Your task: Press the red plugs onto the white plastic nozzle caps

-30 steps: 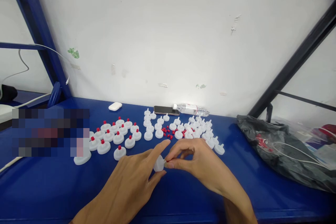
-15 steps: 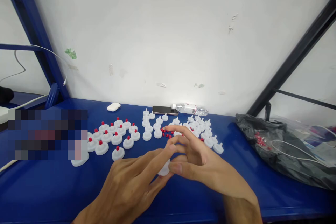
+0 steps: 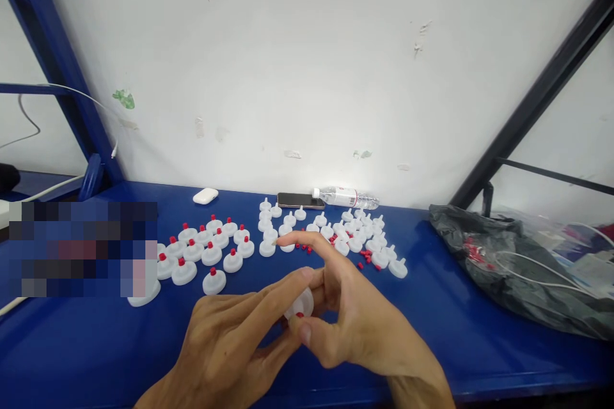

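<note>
In front of my chest, a translucent white nozzle cap (image 3: 303,301) is held tilted between both hands, a small red tip cap (image 3: 300,316) showing on its near side. My left hand (image 3: 240,339) grips it from the left with the fingers closed around its edge. From the right, my right hand (image 3: 352,313) closes on it, thumb by the red tip and index finger stretched out. Beyond the hands, white nozzle caps (image 3: 398,268) without red tips stand in a group. Loose red tip caps (image 3: 366,256) lie among them.
On the left stand several white nozzle caps (image 3: 213,281) with red tips. A white earbud case (image 3: 205,196), a phone (image 3: 300,200) and a plastic bottle (image 3: 346,197) lie along the wall. A dark plastic bag (image 3: 518,287) lies on the right of the blue table (image 3: 364,383).
The held nozzle cap has turned so that a red tip now shows towards me. My right thumb has moved down and left, and its index finger has stretched further left.
</note>
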